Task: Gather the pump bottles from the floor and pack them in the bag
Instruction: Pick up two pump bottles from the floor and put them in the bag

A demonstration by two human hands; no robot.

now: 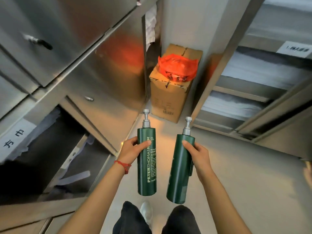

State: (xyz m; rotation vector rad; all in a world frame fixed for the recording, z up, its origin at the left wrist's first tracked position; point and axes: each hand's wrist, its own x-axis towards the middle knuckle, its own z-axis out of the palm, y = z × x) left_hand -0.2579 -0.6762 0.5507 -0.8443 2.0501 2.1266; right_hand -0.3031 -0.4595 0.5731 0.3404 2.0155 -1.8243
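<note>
Cabinets of steel at our nine o'clock, cardboard box at twelve with the red bag on top, our left hand gripping one green pump bottle, our right hand gripping another pump bottle just beside it, both off the floor, pumps toward twelve

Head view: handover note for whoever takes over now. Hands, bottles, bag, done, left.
Left hand: grips a dark green cylindrical pump bottle with white lettering, pump up.
Right hand: grips a second dark green pump bottle, label side away.
Both bottles are off the floor, held apart.
Orange-red plastic bag lies on the tall brown cardboard box ahead, between the steel cabinets.
Done: two bottles gathered.
Left: pack both into the bag. No other bottles in view.
</note>
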